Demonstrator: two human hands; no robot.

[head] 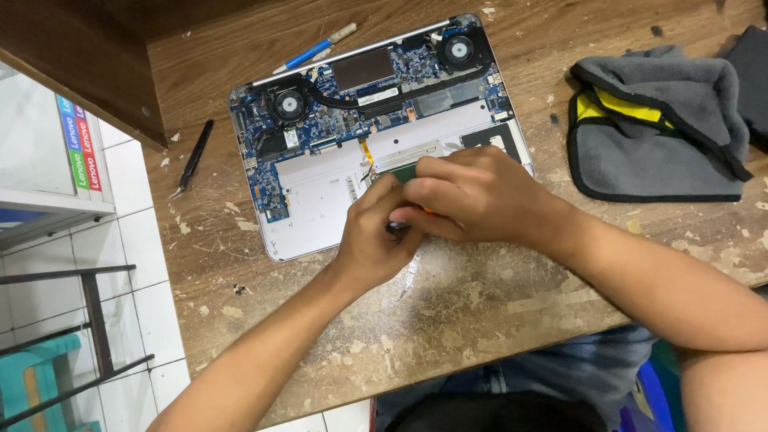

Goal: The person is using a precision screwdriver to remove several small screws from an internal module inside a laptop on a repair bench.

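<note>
An opened laptop [320, 192] lies bottom-up on the worn wooden table [464, 304], its blue circuit board, two round fans and black heat pipe exposed. Both my hands meet over its near right edge. My left hand [374, 232] is curled shut around a small dark tool whose tip is hidden. My right hand [472, 196] is folded over the same spot, fingers closed, with a bit of orange showing under them. A green part [404, 170] peeks out just above my fingers. What exactly each hand grips is hidden.
Black tweezers [192, 158] lie left of the laptop. A blue and white pen [314, 48] rests behind it. A grey cloth pouch with yellow lining [656, 136] sits at the right. The table's left edge drops to white floor tiles and a dark metal rack [88, 320].
</note>
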